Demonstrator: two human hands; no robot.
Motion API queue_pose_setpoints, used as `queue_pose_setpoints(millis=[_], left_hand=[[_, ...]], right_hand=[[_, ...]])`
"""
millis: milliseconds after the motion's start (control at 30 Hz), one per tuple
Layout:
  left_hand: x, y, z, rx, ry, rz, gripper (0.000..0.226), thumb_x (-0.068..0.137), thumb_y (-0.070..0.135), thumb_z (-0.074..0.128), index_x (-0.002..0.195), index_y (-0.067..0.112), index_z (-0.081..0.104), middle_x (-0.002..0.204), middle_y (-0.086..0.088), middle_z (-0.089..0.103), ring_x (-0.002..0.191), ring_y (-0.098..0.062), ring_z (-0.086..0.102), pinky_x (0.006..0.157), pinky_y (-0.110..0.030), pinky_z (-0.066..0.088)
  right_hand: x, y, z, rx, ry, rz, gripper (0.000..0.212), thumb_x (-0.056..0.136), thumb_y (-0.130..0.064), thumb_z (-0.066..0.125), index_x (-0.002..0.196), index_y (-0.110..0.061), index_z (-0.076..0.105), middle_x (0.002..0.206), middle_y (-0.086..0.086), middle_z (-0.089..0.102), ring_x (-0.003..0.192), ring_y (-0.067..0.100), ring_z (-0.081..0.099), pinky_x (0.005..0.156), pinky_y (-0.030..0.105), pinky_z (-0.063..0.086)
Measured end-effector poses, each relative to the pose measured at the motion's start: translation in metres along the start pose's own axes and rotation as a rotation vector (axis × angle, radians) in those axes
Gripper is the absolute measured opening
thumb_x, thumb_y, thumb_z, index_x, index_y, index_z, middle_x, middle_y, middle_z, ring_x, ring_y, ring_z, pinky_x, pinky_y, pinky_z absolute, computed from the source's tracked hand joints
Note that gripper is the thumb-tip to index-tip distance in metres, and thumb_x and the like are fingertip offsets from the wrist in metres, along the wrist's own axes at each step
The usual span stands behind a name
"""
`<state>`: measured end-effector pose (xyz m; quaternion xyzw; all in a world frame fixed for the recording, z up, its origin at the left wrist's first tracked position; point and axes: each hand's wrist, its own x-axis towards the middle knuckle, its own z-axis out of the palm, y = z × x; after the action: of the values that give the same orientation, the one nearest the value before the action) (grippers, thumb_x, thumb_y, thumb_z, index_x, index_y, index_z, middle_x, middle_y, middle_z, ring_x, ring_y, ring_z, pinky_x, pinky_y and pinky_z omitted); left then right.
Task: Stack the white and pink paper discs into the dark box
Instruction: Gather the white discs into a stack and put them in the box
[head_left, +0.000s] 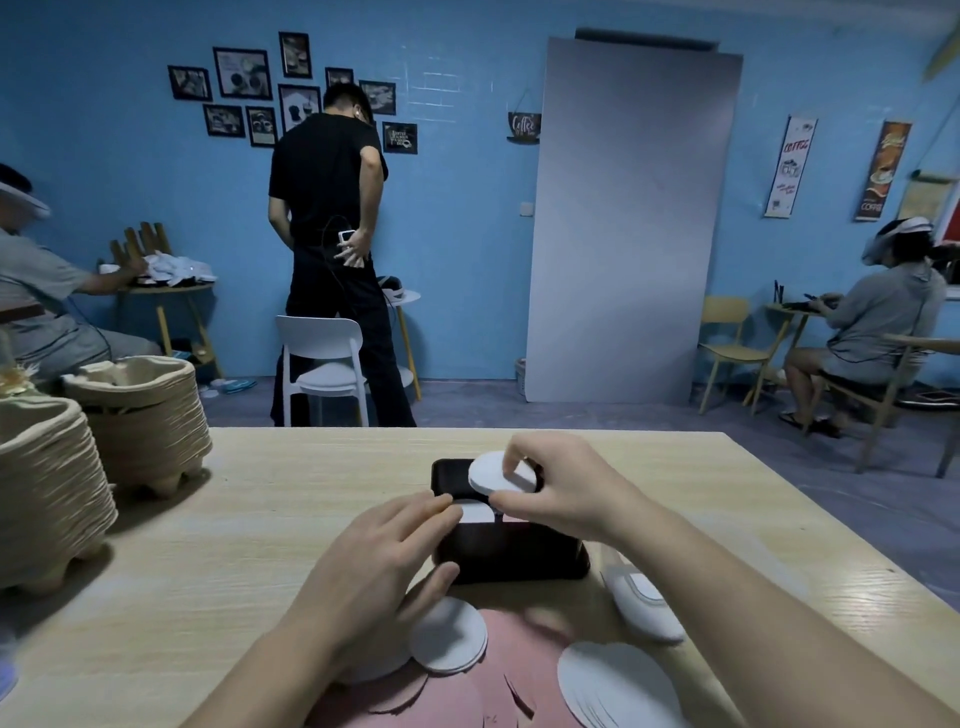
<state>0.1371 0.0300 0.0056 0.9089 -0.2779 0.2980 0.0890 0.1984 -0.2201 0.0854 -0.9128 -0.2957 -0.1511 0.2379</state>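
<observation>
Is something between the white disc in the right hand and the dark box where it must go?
Nothing separate. The right hand holds the white disc directly over the dark box; only the left hand reaches over its left edge, beside a disc inside.

The right hand (550, 483) holds one white disc stack (493, 475) over one dark box (511, 556). Two pulp tray stacks (140, 415) stand left of the left hand (384, 561).

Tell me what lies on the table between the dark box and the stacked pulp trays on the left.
Nothing: the head view shows only bare table between the box and the trays. The left hand rests on the box itself.
</observation>
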Motion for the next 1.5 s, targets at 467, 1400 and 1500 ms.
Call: queue_pose_setpoints(millis=[467, 1400, 1500], left_hand=[[-0.015, 0.001, 0.0, -0.204, -0.006, -0.049, 0.052, 0.1, 0.049, 0.051, 0.149, 0.03, 0.051, 0.154, 0.014, 0.048, 0.141, -0.005, 0.045, 0.112, -0.018, 0.036], [-0.037, 0.018, -0.019, -0.253, -0.172, -0.071, 0.026, 0.088, 0.051, 0.063, 0.107, 0.034, 0.058, 0.103, 0.019, 0.057, 0.096, -0.004, 0.055, 0.083, -0.033, 0.05], [-0.039, 0.018, -0.013, -0.299, -0.254, -0.091, 0.041, 0.083, 0.058, 0.066, 0.118, 0.038, 0.056, 0.11, 0.023, 0.058, 0.105, -0.002, 0.053, 0.091, -0.032, 0.048]], right_hand=[[0.047, -0.005, 0.042, -0.087, -0.328, 0.117, 0.029, 0.081, -0.047, 0.08, 0.085, -0.021, 0.066, 0.082, -0.009, 0.058, 0.075, 0.008, 0.053, 0.058, 0.025, 0.037], [-0.086, -0.023, 0.036, 0.07, 0.021, -0.334, 0.011, 0.093, -0.027, 0.069, 0.087, -0.019, 0.063, 0.087, -0.007, 0.061, 0.082, 0.011, 0.056, 0.07, 0.03, 0.05], [-0.102, -0.016, 0.051, 0.084, 0.0, -0.296, 0.013, 0.095, -0.034, 0.066, 0.101, -0.023, 0.066, 0.11, -0.012, 0.063, 0.105, 0.008, 0.059, 0.084, 0.032, 0.053]])
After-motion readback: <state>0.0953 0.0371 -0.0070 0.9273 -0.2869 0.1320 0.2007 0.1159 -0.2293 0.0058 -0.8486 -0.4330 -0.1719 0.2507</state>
